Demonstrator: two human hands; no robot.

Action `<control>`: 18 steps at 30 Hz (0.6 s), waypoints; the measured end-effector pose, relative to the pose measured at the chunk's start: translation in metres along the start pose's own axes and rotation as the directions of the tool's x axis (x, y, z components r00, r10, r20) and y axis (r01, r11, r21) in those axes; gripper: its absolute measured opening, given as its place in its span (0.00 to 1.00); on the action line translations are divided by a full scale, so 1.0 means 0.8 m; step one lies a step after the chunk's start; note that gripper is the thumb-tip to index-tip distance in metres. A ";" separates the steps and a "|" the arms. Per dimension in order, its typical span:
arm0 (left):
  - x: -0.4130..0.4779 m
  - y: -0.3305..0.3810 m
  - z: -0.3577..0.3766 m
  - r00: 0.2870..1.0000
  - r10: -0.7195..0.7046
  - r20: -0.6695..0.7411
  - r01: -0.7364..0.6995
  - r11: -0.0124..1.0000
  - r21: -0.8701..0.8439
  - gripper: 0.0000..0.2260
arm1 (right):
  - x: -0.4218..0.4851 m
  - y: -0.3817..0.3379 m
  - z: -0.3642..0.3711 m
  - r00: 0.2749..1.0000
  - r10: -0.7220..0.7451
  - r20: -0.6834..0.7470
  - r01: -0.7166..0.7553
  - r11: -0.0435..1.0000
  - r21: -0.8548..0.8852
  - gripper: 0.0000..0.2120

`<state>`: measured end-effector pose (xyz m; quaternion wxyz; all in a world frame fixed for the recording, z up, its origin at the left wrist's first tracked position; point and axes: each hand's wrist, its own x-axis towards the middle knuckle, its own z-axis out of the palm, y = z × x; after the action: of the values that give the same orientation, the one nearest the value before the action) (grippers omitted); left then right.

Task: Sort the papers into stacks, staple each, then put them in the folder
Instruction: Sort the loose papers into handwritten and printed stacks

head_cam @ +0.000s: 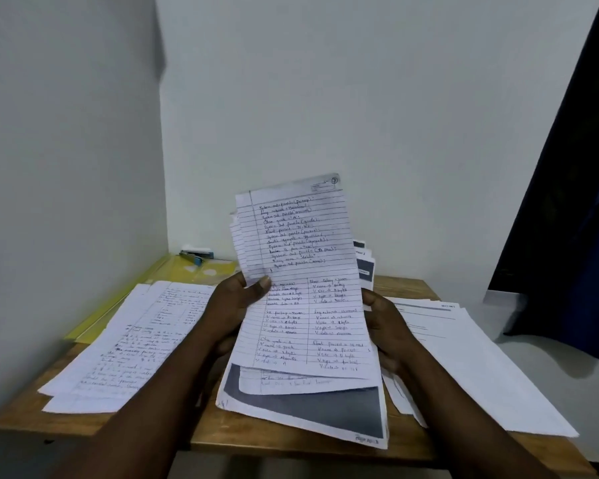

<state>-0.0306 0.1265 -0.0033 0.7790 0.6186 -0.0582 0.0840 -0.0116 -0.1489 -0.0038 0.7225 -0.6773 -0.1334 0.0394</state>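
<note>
I hold a bundle of papers (301,288) upright over the middle of the wooden table (222,433). Its front sheet is lined and covered in handwriting; printed sheets with dark blocks show behind and below it. My left hand (236,309) grips the bundle's left edge, thumb pressed on the front sheet. My right hand (384,326) holds the right edge from behind. A stack of handwritten sheets (125,344) lies on the left of the table. A stack of printed sheets (464,361) lies on the right. The yellow folder (173,274) lies at the back left, with a blue stapler (196,254) on it.
The table stands in a corner, with white walls behind and to the left. A dark blue curtain (567,202) hangs at the right. The printed stack overhangs the table's right edge. More loose sheets (402,395) lie under the held bundle.
</note>
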 end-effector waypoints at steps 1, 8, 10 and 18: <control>0.000 0.004 -0.007 1.000 -0.023 0.021 0.023 1.000 0.007 0.15 | 0.002 0.002 0.000 0.999 -0.027 -0.047 0.026 0.999 -0.023 0.15; -0.010 0.044 -0.138 0.948 -0.192 -0.254 0.228 0.966 0.120 0.20 | 0.012 0.023 -0.003 0.984 -0.041 -0.175 0.034 0.999 -0.039 0.11; -0.017 0.050 -0.193 0.866 -0.092 -0.492 0.363 0.792 0.490 0.16 | 0.014 0.034 0.005 0.988 -0.036 -0.153 0.022 0.996 -0.087 0.11; -0.056 0.041 -0.233 0.869 0.129 -0.478 0.446 0.215 0.869 0.18 | 0.010 0.038 0.024 0.992 0.004 -0.126 -0.007 1.000 -0.026 0.11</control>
<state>-0.0834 0.3130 -0.0231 0.2200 0.9278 0.2557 0.1596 -0.0047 -0.1256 -0.0321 0.7205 -0.6881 -0.0860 -0.0032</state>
